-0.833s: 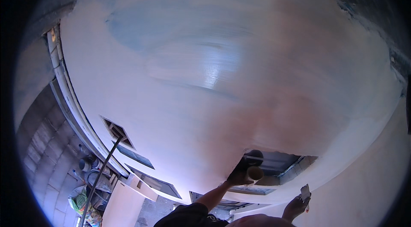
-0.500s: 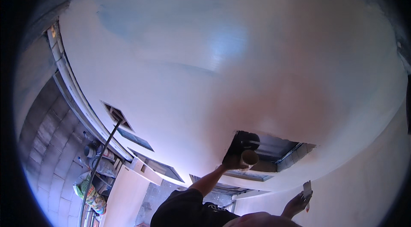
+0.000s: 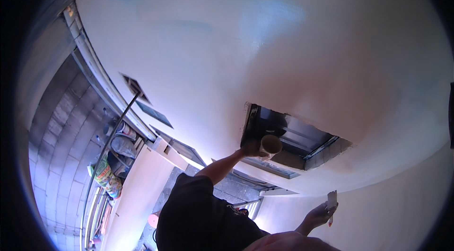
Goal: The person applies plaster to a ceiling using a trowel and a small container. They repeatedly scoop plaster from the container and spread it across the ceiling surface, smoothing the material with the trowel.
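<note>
My left hand (image 3: 251, 149) grips a pale cylindrical container (image 3: 271, 145), held up in front of a dark rectangular opening (image 3: 302, 128) with rough edges and a glazed frame. My right hand (image 3: 319, 215), lower and to the right, holds a flat putty knife (image 3: 332, 198) with a pale blade and an orange-tipped handle, clear of the opening. Above and around both hands spreads a broad plastered surface (image 3: 198, 47), pale with bluish and pinkish patches and a glossy spot near the top.
At left, a long dark pole (image 3: 113, 132) reaches toward a small opening (image 3: 133, 86). Beyond lie grey blocks (image 3: 61, 166), piled buckets and sacks (image 3: 105, 175), a pale board (image 3: 135, 194) and a grey floor. A smooth pale wall (image 3: 388, 203) curves along the lower right.
My view has shifted, so the opening and both hands sit higher in the picture. More of my dark sleeve and body shows. Both hands still grip the same things.
</note>
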Demonstrator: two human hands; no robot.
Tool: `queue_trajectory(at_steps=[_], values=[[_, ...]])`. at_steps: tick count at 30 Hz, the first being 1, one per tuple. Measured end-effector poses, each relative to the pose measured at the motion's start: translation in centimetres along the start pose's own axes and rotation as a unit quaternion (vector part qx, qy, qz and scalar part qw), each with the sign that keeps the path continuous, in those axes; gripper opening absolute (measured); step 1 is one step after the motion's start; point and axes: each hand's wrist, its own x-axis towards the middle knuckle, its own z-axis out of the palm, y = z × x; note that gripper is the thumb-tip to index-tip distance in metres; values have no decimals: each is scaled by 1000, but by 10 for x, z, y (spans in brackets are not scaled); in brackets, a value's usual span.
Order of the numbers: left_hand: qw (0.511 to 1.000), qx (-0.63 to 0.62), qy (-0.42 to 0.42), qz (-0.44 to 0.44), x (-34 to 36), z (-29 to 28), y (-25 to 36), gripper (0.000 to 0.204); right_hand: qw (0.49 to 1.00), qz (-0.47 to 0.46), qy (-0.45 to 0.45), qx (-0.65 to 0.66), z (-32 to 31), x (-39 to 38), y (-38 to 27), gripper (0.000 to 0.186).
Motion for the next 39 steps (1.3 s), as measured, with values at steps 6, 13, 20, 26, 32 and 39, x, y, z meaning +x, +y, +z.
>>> queue_trajectory(at_steps=[6, 13, 20, 26, 32, 39], values=[[999, -23, 31, 13, -3, 3, -12, 75, 1000, -17, -10, -3, 3, 3, 8, 42], [997, -41, 55, 17, -4, 16, -34, 79, 985, -22, -48, -163, -9, -5, 18, 39], [996, -66, 37, 36, -1, 11, -36, 78, 976, 3, -78, -203, -17, -17, 13, 45], [994, -89, 53, 46, -1, 12, -29, 78, 985, 85, -89, -122, -18, -29, 29, 46], [986, -125, 69, 91, 5, 13, -25, 78, 914, 252, -42, 315, -3, -22, 49, 40], [993, -100, -48, -34, -1, 12, -42, 87, 924, 272, -107, 247, 3, -31, 75, 45]])
